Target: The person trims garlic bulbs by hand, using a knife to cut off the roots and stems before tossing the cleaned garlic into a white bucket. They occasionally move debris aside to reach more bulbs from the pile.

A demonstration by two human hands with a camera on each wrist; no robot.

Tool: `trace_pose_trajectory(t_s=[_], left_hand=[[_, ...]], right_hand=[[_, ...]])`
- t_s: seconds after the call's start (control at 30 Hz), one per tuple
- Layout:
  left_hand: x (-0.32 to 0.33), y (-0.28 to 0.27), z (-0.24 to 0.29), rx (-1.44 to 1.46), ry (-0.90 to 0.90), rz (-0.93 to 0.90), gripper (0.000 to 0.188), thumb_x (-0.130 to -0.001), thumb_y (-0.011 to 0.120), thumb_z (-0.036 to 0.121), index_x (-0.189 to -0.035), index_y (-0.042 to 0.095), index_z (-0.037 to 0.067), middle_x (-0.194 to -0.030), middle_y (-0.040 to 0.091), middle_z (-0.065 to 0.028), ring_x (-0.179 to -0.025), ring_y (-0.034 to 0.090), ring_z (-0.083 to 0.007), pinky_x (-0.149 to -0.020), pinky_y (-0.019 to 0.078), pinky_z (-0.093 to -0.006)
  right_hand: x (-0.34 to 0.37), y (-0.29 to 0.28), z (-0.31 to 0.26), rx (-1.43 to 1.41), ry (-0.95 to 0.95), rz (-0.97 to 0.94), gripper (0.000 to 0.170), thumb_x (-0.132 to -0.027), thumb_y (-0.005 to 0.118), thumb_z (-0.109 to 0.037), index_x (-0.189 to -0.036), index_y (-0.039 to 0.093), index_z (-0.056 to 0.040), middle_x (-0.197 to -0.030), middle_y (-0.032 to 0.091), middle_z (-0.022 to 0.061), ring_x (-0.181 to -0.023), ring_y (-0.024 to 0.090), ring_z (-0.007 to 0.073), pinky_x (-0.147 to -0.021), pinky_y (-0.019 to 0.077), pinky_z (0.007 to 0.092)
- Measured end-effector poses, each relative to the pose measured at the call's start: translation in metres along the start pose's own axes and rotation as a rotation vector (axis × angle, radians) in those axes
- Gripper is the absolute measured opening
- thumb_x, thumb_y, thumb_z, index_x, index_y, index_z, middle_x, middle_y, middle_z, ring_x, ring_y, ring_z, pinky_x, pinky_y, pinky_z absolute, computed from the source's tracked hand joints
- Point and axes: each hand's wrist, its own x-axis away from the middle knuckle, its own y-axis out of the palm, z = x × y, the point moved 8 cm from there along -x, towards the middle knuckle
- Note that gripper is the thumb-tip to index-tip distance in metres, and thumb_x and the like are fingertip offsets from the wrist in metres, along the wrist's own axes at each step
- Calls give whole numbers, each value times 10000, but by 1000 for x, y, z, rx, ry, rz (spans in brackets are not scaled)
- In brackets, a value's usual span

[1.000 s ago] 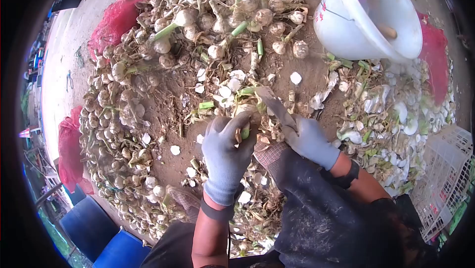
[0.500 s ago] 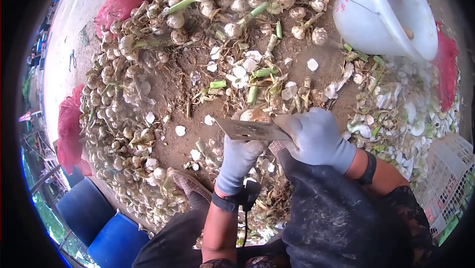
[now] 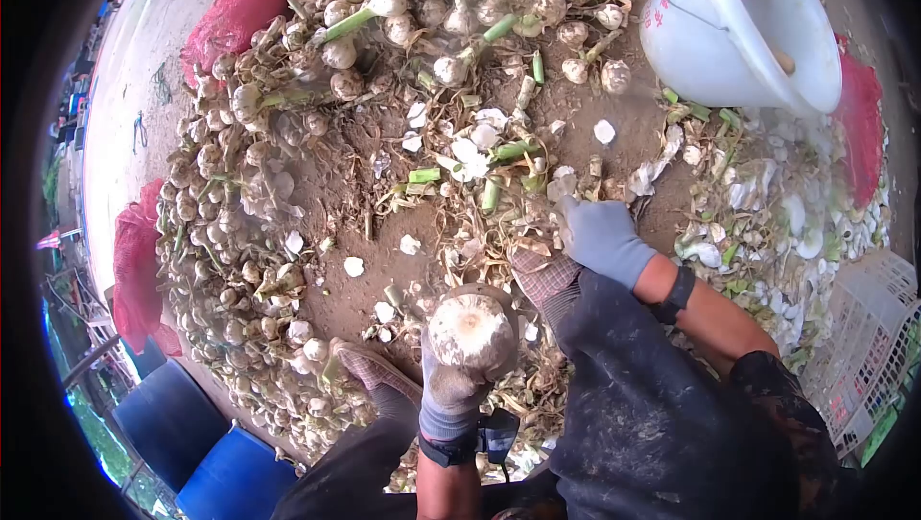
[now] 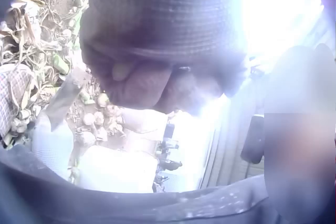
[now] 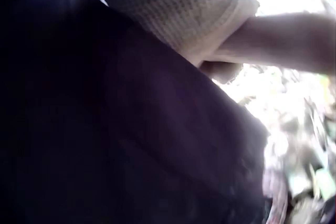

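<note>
My gloved left hand (image 3: 451, 386) holds a large garlic bulb (image 3: 472, 333) up toward the head camera, its pale, flat-trimmed face showing. In the left wrist view, the curled fingers (image 4: 142, 79) are dark and blurred. To the right, my gloved right hand (image 3: 604, 242) hovers in front of the right knee. It grips a knife, whose flat blade (image 4: 65, 95) stands out from the fist in the left wrist view and, blurred, as a wide blade (image 5: 283, 43) in the right wrist view. Loose trimmings (image 3: 470, 160) lie on the ground ahead.
Heaped garlic bulbs (image 3: 230, 232) curve round the left and far side. A white bucket (image 3: 710, 50) leans at the far right beside peelings (image 3: 748, 223). A white plastic crate (image 3: 863, 338) stands at right, blue barrels (image 3: 235, 477) at lower left, and red mesh bags (image 3: 235, 16) along the edge.
The knife blade passed over the bulb half a second ago; now the right hand has drawn away to the right. My left hand has come nearer my body and turned the bulb's trimmed face up.
</note>
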Motion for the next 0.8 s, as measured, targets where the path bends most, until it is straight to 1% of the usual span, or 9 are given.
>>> trace_pose_trajectory(t_s=[0.03,0.1,0.13,0.2,0.23,0.4,0.5,0.57,0.8], left_hand=[[-1,3,9,112,-40,-150,738,-630,851,365,-1174,546,-32,-979,644,-73,-802,613,-163,-718,510,-273],[-5,-84,41,84,320,296,463,-927,569,405,-1226,552,51,-1003,642,-50,-913,599,-196,-814,499,-306],[-8,-121,59,246,455,321,546,-877,600,515,-1148,578,42,-910,637,-99,-807,600,-201,-640,498,-307],[15,-221,55,503,499,776,675,-902,548,526,-1365,421,52,-1293,476,-186,-1113,557,-270,-933,503,-395],[12,-215,60,16,512,892,784,-890,513,589,-1409,345,26,-1345,446,-184,-1200,498,-303,-1010,440,-445],[-160,-62,9,-1784,513,501,773,-885,533,501,-1433,314,3,-1454,358,-200,-1362,263,-414,-1118,232,-520],[-186,46,-91,-1688,598,73,714,-769,673,433,-1320,477,23,-1402,420,-175,-1329,328,-427,-1109,244,-510],[-168,110,-160,-1320,339,-779,551,-741,710,333,-1216,575,88,-1271,528,-159,-1219,460,-380,-1050,344,-483],[-280,131,-60,-2008,666,143,397,-834,656,286,-1163,547,92,-1154,569,-157,-1140,505,-367,-905,449,-488]], right_hand=[[-5,-5,-10,-6,-37,4,199,-799,653,-165,-991,629,-121,-614,614,85,-531,614,292,-493,473,419],[22,-54,-36,-290,-206,175,175,-797,642,-143,-972,638,-136,-619,612,77,-535,611,290,-499,472,414],[23,-76,-40,-286,-198,173,137,-791,643,-141,-929,650,-138,-623,608,81,-543,610,291,-508,474,407],[26,-94,-27,-333,-169,270,107,-789,641,-143,-894,654,-128,-639,616,92,-548,611,289,-511,472,397],[30,-98,-21,-341,-141,284,103,-794,638,-140,-895,656,-126,-647,622,94,-548,613,289,-508,471,391],[47,-110,-4,-457,-60,281,127,-775,650,-118,-901,645,-119,-653,620,85,-559,618,286,-523,481,384],[54,-138,10,-431,-43,398,162,-771,669,-114,-929,631,-117,-647,607,92,-565,620,298,-520,483,380],[56,-160,29,-438,13,514,134,-804,662,-116,-934,631,-100,-652,612,101,-553,613,309,-497,472,377],[73,-182,65,-503,169,607,90,-825,646,-104,-903,653,-60,-646,633,109,-557,633,303,-517,497,369]])
